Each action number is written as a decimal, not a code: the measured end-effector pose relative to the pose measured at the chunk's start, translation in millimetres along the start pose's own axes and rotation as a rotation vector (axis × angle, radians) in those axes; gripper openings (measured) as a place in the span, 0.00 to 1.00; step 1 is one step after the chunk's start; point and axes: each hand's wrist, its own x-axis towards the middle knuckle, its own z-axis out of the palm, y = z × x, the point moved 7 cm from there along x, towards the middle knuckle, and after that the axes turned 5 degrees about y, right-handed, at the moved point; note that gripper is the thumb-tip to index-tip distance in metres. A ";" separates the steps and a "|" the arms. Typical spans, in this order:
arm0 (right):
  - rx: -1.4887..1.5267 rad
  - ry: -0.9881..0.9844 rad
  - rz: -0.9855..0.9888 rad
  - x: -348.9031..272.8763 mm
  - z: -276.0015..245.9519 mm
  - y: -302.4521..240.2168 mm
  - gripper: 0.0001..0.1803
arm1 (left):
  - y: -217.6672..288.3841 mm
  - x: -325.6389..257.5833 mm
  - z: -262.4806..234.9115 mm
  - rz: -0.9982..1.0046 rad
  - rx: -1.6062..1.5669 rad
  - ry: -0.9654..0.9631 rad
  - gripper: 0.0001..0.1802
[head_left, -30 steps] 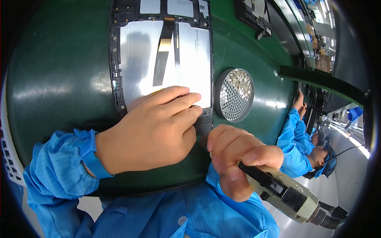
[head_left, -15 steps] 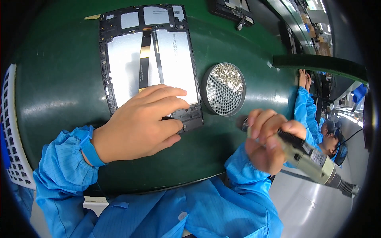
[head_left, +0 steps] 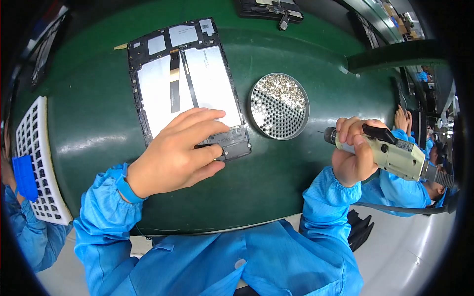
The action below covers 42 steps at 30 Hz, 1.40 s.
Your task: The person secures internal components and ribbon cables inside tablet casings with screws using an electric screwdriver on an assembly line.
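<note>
An opened tablet (head_left: 210, 74) lies on the green mat, its silvery inside and black frame facing up, with flat ribbon cables running down its middle. Across its near end rests my left hand (head_left: 173, 155), fingers spread and touching the frame around the lower right corner; the palm hides part of that end. My right hand (head_left: 358, 153) is wrapped round a pale green electric screwdriver (head_left: 402, 160), held above the mat with its thin bit pointing left. Between the hands, farther off, stands a round perforated dish (head_left: 271, 123) with many small silvery screws (head_left: 281, 86) heaped on its far side.
A white slotted tray (head_left: 54, 200) stands at the left edge, beside another person's blue sleeve. Another open device (head_left: 271, 12) lies at the far side. A dark green curved bar (head_left: 395, 53) crosses at the right, where a co-worker's hands (head_left: 402, 118) show.
My right hand has moved the screwdriver to the right and it is now steadier and sharper. My left hand stays on the tablet. The whole view has shifted and tilted slightly.
</note>
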 end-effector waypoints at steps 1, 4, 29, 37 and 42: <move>-0.010 0.006 0.005 -0.1 -0.3 1.1 0.19 | 0.4 -1.6 -1.3 -0.008 0.024 0.005 0.17; -0.015 0.021 0.001 0.1 2.2 1.0 0.19 | 0.4 -5.3 -3.2 -0.017 0.082 0.002 0.16; -0.156 0.185 0.066 8.2 -37.8 -11.9 0.18 | -146.3 20.2 -110.8 -0.328 0.802 0.337 0.14; -0.227 0.274 0.069 14.8 -38.0 -15.5 0.17 | -53.0 98.0 11.6 -0.013 0.032 -0.215 0.59; -0.242 0.260 0.064 15.4 -38.9 -14.7 0.18 | -36.8 113.1 58.5 0.166 0.142 -0.315 0.65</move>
